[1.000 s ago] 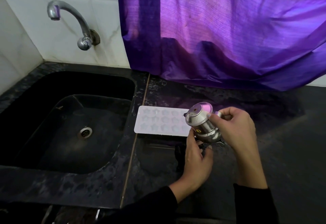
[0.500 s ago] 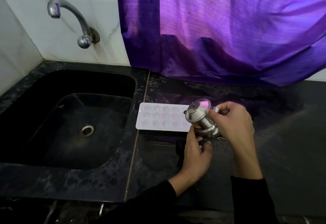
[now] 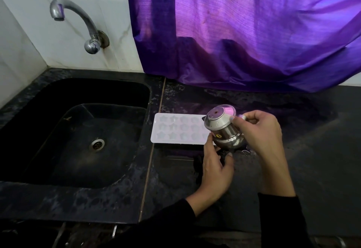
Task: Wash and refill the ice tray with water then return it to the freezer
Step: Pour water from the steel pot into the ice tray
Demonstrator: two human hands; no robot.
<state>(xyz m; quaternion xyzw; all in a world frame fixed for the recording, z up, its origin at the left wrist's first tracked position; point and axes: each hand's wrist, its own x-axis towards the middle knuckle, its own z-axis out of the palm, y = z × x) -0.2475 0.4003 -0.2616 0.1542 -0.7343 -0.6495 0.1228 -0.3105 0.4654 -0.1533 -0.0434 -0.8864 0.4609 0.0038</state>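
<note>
A white ice tray (image 3: 175,129) with star-shaped cavities lies flat on the black counter just right of the sink. My right hand (image 3: 259,130) grips the handle of a small steel pot (image 3: 222,130), holding it tilted on its side above the tray's right end, which it hides. My left hand (image 3: 214,169) rests at the tray's near right corner, fingers fairly straight, with the index fingertip up against the pot's underside. I cannot make out any water stream or the water level in the cavities.
A black sink (image 3: 48,95) with a drain (image 3: 97,144) fills the left side. A steel tap (image 3: 78,23) juts from the white tiled wall above it, not running. A purple curtain (image 3: 244,32) hangs down to the counter (image 3: 302,159) behind the tray.
Hardly anything has changed: the pot stays tilted over the tray's right end and both hands keep their places. The view has shifted slightly.
</note>
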